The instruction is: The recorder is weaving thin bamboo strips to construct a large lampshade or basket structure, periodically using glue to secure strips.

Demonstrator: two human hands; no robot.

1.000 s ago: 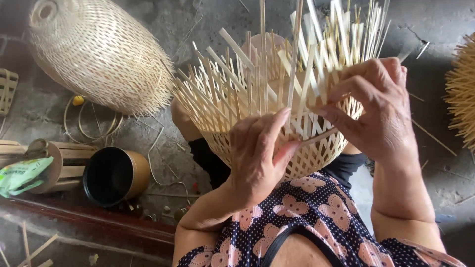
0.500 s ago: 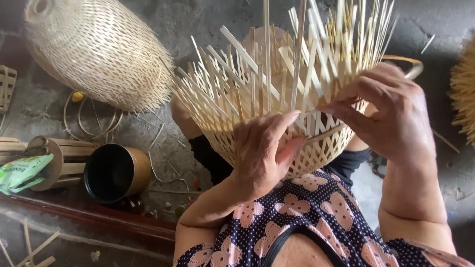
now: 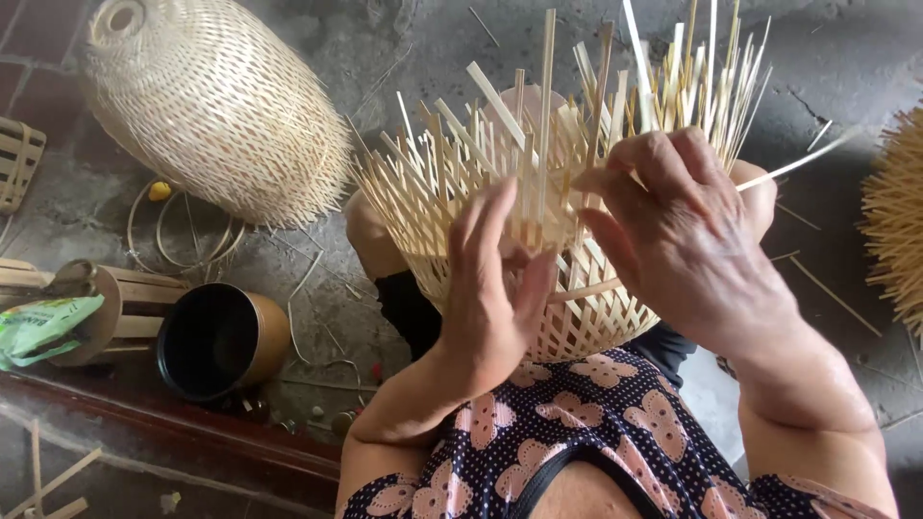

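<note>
Half-woven pale bamboo-strip basket (image 3: 538, 288) on lap, loose strip ends pointing up. Left hand (image 3: 495, 288) against near wall, fingers spread, straight, pressing strips. Right hand (image 3: 687, 240) at upper weave, fingers curled narrow, pinching thin flat bamboo strip (image 3: 798, 161). Finished oval woven bamboo shade (image 3: 216, 106) on concrete floor (image 3: 846, 58), well left. Black-lined round cylinder (image 3: 221, 338) near left knee.

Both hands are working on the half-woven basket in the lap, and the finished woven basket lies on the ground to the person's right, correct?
Not quite. The head view shows both hands, left hand and right hand, on the half-woven basket, but the finished woven basket lies on the ground to the person's left, not right.
</note>
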